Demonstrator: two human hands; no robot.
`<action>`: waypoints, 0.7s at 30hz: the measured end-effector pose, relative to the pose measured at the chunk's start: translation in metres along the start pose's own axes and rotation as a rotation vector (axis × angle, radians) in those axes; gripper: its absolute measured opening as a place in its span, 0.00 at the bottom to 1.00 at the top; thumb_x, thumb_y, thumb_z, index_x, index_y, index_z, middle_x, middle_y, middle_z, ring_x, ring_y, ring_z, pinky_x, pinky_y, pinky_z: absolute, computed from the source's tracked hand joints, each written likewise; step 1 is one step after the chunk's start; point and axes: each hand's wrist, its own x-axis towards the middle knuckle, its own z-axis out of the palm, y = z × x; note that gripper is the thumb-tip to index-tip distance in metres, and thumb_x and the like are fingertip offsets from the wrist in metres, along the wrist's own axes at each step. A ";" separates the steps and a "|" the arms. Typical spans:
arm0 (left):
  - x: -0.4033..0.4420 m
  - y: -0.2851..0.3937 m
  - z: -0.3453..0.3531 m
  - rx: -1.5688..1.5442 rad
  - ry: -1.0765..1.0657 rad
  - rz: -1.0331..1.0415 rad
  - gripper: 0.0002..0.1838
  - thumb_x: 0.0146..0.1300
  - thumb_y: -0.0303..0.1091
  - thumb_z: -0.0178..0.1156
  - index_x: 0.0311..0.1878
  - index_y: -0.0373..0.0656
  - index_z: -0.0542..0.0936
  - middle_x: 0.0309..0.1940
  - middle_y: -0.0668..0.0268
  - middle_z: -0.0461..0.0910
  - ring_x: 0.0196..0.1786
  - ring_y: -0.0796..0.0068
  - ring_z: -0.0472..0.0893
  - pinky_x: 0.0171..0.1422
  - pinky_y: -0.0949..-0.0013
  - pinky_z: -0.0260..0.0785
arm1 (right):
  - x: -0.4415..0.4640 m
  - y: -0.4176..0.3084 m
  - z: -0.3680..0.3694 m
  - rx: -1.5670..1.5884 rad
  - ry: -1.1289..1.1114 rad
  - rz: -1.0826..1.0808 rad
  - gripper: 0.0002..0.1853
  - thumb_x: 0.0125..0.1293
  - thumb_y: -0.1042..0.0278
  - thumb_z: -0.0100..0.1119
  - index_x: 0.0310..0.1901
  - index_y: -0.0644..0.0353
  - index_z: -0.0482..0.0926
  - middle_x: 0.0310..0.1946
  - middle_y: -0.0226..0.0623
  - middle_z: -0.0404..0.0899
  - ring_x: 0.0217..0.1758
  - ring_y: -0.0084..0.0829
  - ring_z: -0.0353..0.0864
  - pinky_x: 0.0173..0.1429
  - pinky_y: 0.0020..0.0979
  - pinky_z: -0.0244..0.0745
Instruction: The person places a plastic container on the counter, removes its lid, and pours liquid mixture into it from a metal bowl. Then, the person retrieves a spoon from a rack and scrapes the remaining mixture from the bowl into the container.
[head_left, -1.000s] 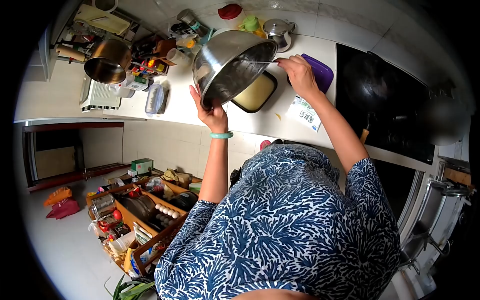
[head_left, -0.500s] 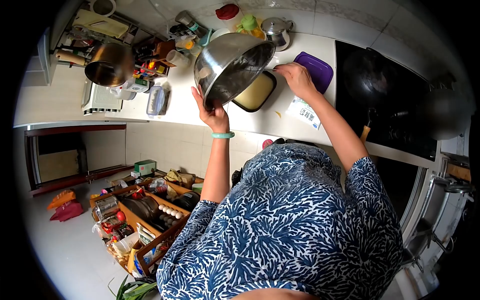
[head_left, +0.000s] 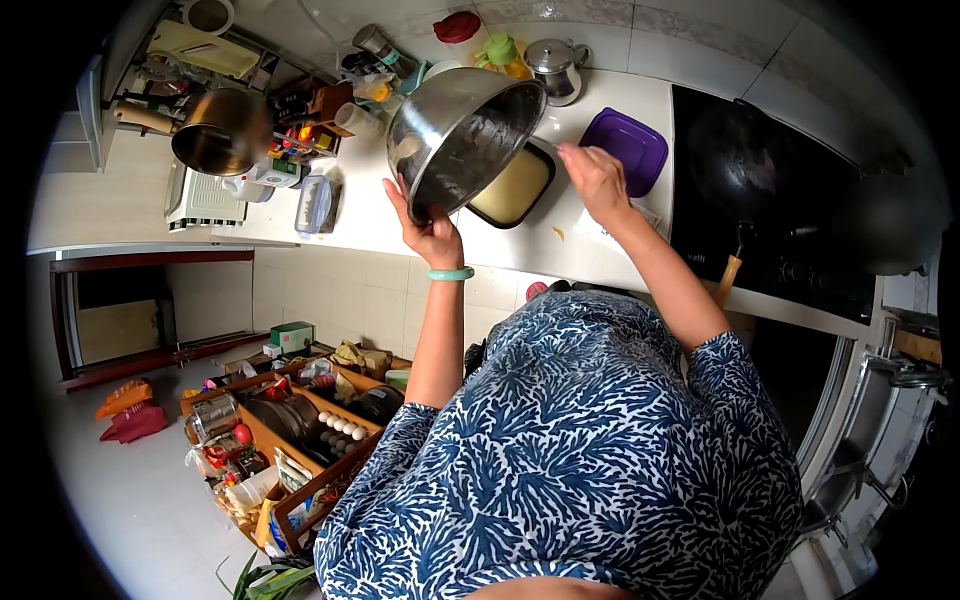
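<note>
My left hand (head_left: 432, 235) grips the lower rim of a large stainless steel mixing bowl (head_left: 412, 135), which is tilted on its side with its mouth facing right. Pale residue clings to the bowl's inside. Under the mouth stands a dark rectangular pan (head_left: 550, 178) holding a smooth pale yellow mixture (head_left: 508, 190). My right hand (head_left: 598, 183) is closed at the pan's right, pinching a thin utensil whose working end I cannot make out. A purple lid or tray (head_left: 640, 150) lies just beyond the right hand.
A black stove (head_left: 780, 200) with a wok (head_left: 738, 150) is on the right. Behind the bowl stand a steel pot (head_left: 555, 70) and a red-lidded jar (head_left: 460, 35). A clear container (head_left: 317, 203) sits left. Below is a wooden crate (head_left: 330, 470) with eggs.
My right hand has shifted slightly right and down, away from the bowl's mouth. It now covers most of the white packet. The left hand and bowl stay almost in place.
</note>
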 end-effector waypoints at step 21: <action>-0.005 -0.008 -0.005 0.083 0.014 0.020 0.37 0.58 0.12 0.46 0.73 0.38 0.53 0.66 0.48 0.66 0.65 0.66 0.70 0.68 0.71 0.56 | 0.013 0.011 0.006 0.120 -0.148 -0.071 0.05 0.59 0.75 0.61 0.37 0.62 0.82 0.30 0.43 0.81 0.34 0.43 0.79 0.39 0.38 0.74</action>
